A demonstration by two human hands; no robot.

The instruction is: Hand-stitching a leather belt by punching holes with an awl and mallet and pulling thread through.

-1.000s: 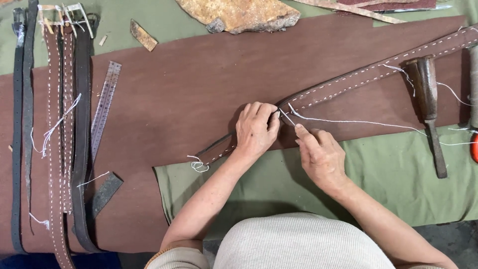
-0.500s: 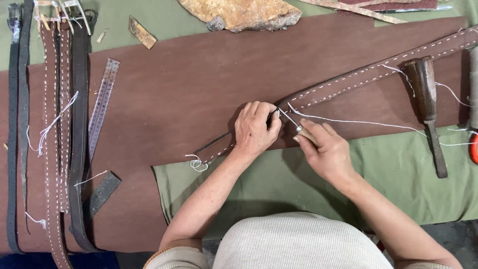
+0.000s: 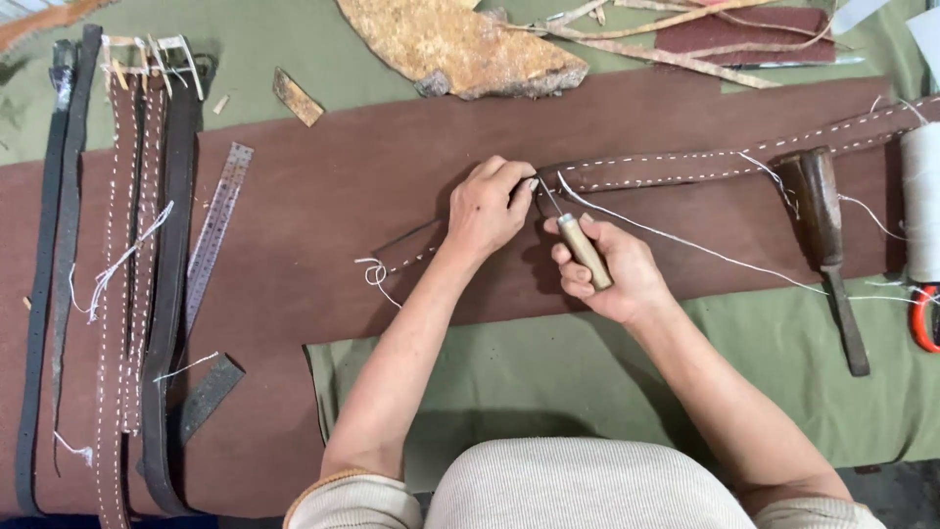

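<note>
Bench (image 3: 607, 392): covered in green cloth.
Leather sheet (image 3: 372, 167): large, dark brown, spread flat across the cloth.
Finished belts (image 3: 127, 284): several, stitched in white, laid lengthwise at far left; steel ruler (image 3: 217, 230) beside them.
Leather strap (image 3: 685, 167): brown, white stitching along both edges, lying on the sheet, running from centre to upper right.
Mallet (image 3: 827, 235): wooden, at right of strap.
Left hand (image 3: 488, 208): fingers pinched on the strap's end.
Right hand (image 3: 612, 269): clenched around a wooden-handled awl (image 3: 578, 240), tip at the strap.
White thread (image 3: 685, 240): trailing rightward.
</note>
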